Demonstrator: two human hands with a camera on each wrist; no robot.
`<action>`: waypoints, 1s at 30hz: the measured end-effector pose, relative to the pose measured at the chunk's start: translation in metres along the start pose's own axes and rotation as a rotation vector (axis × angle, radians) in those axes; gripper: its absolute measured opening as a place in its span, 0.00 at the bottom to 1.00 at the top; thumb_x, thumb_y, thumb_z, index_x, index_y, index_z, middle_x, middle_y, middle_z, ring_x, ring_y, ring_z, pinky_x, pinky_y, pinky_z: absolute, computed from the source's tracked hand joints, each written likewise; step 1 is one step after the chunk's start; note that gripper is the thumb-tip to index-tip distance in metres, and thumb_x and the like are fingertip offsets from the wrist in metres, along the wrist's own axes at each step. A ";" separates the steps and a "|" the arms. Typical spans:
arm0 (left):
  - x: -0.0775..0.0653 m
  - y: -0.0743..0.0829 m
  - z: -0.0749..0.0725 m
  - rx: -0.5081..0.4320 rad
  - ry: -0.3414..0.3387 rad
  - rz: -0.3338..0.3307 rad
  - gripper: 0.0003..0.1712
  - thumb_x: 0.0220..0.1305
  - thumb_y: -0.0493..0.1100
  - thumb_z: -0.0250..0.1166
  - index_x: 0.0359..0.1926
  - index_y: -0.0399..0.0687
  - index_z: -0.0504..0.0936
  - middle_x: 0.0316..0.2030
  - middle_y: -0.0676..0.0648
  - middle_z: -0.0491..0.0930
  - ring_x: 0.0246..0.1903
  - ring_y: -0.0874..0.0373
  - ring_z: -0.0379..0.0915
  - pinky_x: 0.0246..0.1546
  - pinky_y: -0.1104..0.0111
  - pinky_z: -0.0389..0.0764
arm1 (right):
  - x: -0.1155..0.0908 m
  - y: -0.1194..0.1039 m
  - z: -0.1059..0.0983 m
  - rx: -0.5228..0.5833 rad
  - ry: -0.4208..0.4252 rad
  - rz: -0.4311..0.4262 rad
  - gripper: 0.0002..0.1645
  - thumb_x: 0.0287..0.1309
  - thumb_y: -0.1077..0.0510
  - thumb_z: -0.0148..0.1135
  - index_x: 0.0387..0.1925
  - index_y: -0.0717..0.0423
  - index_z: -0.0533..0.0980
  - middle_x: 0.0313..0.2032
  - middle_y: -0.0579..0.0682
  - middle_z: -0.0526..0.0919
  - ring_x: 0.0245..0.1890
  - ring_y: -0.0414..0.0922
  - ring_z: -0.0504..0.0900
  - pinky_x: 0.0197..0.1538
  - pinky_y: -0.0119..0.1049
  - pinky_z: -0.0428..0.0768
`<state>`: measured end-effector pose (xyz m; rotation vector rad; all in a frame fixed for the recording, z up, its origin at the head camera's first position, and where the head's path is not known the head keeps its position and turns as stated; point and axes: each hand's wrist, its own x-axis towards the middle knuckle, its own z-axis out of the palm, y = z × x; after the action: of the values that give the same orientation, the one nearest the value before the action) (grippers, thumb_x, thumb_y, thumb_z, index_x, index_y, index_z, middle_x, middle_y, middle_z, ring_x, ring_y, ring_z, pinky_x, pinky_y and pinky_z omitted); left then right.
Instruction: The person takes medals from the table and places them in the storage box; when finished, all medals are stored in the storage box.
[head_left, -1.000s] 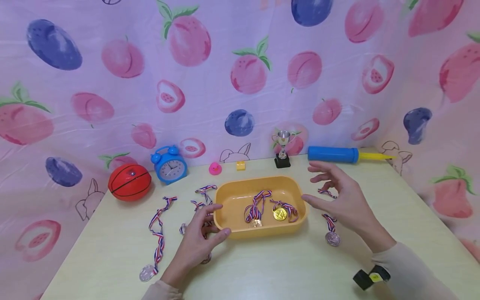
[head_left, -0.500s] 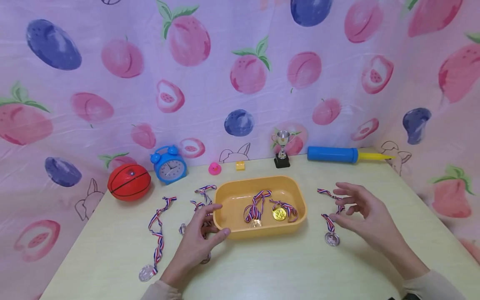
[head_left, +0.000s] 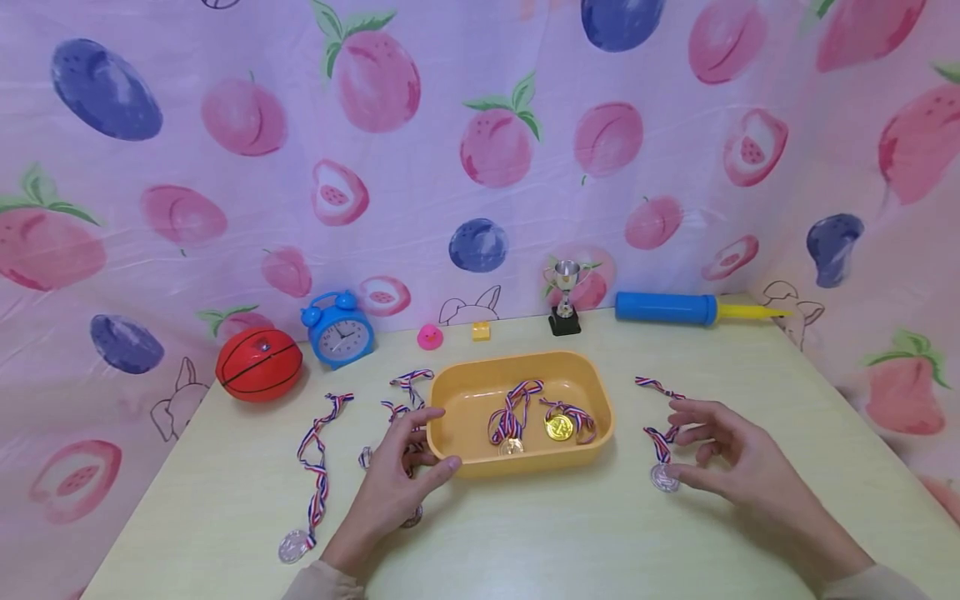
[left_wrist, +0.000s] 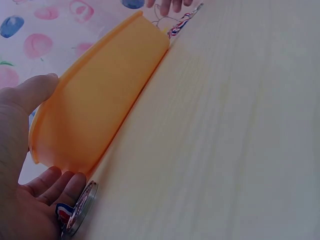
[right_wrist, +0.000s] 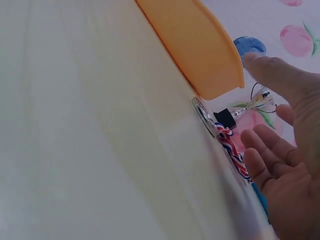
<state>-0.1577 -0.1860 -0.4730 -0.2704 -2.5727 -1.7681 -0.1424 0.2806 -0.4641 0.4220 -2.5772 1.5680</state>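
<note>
My left hand (head_left: 396, 471) grips the front left corner of a yellow plastic basin (head_left: 480, 468), thumb at the front rim and fingers about the left end. Inside the basin lie a gold medal (head_left: 558, 427) and a paler medal (head_left: 512, 447), both on striped ribbons. To the basin's right, my right hand (head_left: 742, 462) hovers with loosely bent fingers around nothing. Its thumb overlaps the edge of a silver medal (head_left: 662, 477), whose red, white and blue ribbon (head_left: 662, 446) runs partly behind the fingers. Beside my left fingers lies another medal (left_wrist: 82, 209), mostly hidden in the head view.
Left of the basin, a silver medal (head_left: 293, 546) lies on its stretched ribbon. Along the back stand a red ball (head_left: 259, 365), a blue alarm clock (head_left: 340, 333), a pink duck (head_left: 430, 337), a yellow block (head_left: 480, 332), a small trophy (head_left: 565, 304) and a blue pump (head_left: 665, 308).
My right hand has moved right and down from beside the basin's right rim to the silver medal, its thumb lowering towards the disc. My left hand and the basin have stayed still.
</note>
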 end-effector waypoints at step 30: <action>0.000 0.000 0.001 0.017 0.005 -0.007 0.39 0.70 0.44 0.81 0.77 0.56 0.74 0.66 0.44 0.78 0.50 0.51 0.83 0.58 0.69 0.86 | 0.000 0.018 0.003 -0.280 -0.104 -0.005 0.27 0.51 0.45 0.91 0.52 0.39 0.89 0.43 0.41 0.80 0.43 0.39 0.78 0.46 0.27 0.78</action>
<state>-0.1578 -0.1853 -0.4727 -0.2572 -2.5870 -1.7453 -0.1476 0.2861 -0.4806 0.4922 -2.8143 1.1865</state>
